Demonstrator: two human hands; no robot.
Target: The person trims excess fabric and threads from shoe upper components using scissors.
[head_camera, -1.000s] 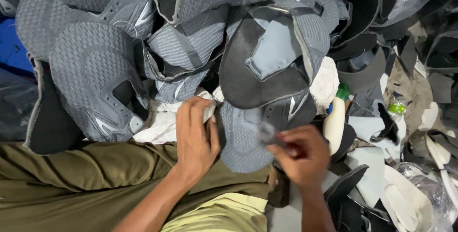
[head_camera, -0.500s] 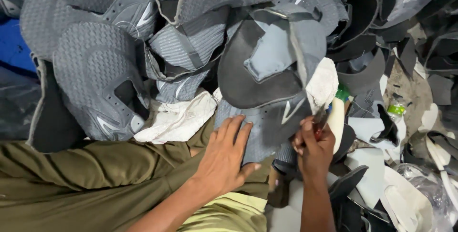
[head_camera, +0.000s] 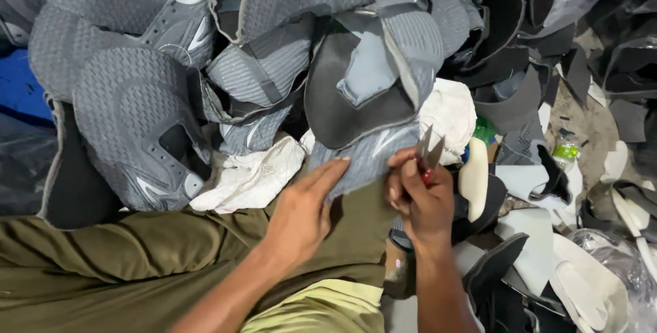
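My left hand (head_camera: 304, 213) lies flat, fingers spread, on a grey fabric shoe-upper piece (head_camera: 366, 158) that rests on my olive-trousered leg (head_camera: 130, 258). My right hand (head_camera: 419, 203) holds small metal scissors (head_camera: 430, 149), blades pointing up, just right of that piece's edge; its thumb and fingers touch the fabric edge. A white cloth (head_camera: 250, 175) lies to the left of the piece.
A big heap of grey mesh shoe uppers (head_camera: 137, 127) fills the top and left. Dark and pale foam or sole offcuts (head_camera: 540, 182) lie scattered at right, with a green-capped bottle (head_camera: 564, 149). A blue surface (head_camera: 20, 90) shows at far left.
My left hand has slid up from beside the white cloth and flattened onto the grey piece. My right hand has risen with the scissors to the piece's right edge.
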